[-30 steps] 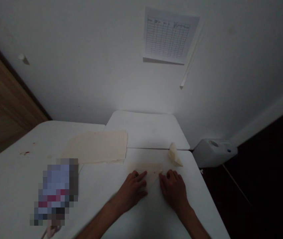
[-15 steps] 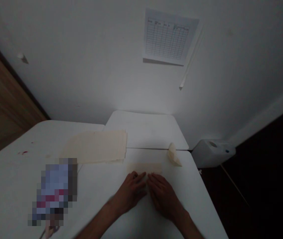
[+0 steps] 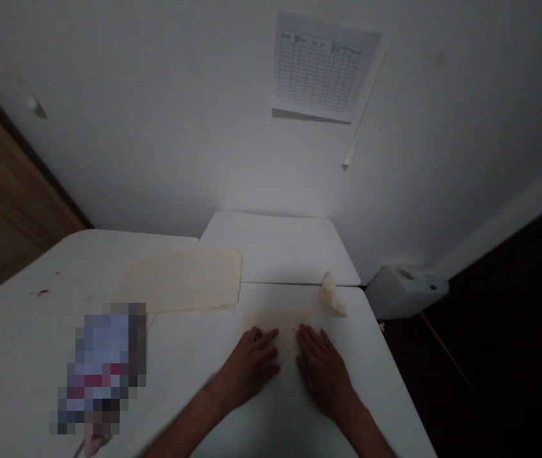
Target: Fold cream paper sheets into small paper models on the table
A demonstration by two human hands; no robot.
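A thin cream sheet point(image 3: 275, 318), seemingly paper or cloth, lies flat on the white table point(image 3: 266, 426) in front of me. My left hand point(image 3: 254, 366) rests at its near left part, with the index finger stretched out and the other fingers loosely bent. My right hand point(image 3: 321, 366) lies flat on the near right part, fingers extended and palm down. Part of the sheet is hidden under both hands. Beyond my right hand stands a small folded cream piece point(image 3: 332, 299), pointed at the top.
A stack of larger cream sheets point(image 3: 185, 280) lies at the left. Nearer me is a blurred-out item point(image 3: 102, 356). A printed table sheet point(image 3: 323, 70) hangs on the wall. A white plastic container point(image 3: 395, 292) stands beyond the table's right edge.
My right hand has moved to the right, away from my left hand, and its fingers are more spread. The left hand stays nearly in place. More of the sheet shows between them.
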